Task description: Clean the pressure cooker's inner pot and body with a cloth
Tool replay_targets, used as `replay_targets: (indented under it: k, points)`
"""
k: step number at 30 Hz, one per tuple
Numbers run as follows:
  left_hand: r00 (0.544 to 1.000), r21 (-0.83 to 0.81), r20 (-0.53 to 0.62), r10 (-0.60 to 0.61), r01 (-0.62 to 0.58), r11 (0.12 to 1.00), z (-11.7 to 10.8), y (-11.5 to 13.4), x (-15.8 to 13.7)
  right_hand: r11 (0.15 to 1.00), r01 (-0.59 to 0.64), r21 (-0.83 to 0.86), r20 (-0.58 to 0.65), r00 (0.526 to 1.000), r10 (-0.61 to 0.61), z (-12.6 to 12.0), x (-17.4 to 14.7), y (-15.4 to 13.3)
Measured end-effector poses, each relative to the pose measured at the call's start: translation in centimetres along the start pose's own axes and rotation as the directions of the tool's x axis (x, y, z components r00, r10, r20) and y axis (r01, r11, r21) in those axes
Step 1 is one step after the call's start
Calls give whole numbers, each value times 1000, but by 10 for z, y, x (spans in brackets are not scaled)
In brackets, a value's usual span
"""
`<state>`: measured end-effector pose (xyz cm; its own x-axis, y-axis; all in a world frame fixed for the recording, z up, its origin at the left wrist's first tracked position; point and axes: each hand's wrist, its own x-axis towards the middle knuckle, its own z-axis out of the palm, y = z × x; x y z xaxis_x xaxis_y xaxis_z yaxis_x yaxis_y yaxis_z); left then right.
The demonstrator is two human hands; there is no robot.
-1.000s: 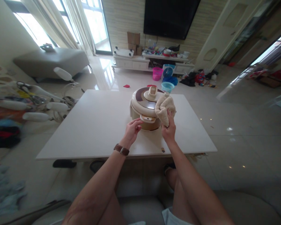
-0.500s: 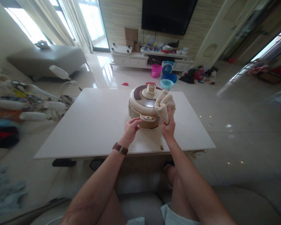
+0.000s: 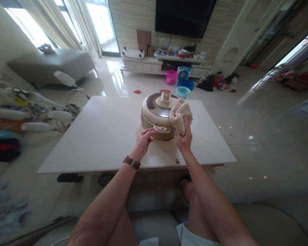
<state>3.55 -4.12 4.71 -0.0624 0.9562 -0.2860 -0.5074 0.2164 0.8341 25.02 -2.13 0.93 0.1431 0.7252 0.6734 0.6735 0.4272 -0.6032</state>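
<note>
A cream and brown electric pressure cooker [image 3: 154, 116], its lid on, stands upright near the middle of the white table. My left hand [image 3: 143, 141] has its thumb and fingers closed at the left end of the cooker's front handle [image 3: 162, 128]. Bunched in my right hand [image 3: 184, 138] is a beige cloth [image 3: 181, 114], pressed against the right side of the lid and body. The cloth hides that part of the cooker and some of my right fingertips.
The white table [image 3: 102, 136] has a small brown scrap [image 3: 177, 161] near its front edge. Beyond it on the floor are a pink basket [image 3: 171, 78] and a light blue basket [image 3: 182, 92]. A lamp with several white shades [image 3: 64, 78] is at the left.
</note>
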Motion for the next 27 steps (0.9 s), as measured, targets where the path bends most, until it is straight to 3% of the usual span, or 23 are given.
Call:
replay_targets:
  k: [27]
  points:
    - [1000, -16, -10, 4, -4, 1000, 1, 1, 0, 996, 25, 81, -42, 999, -22, 2, 0, 2]
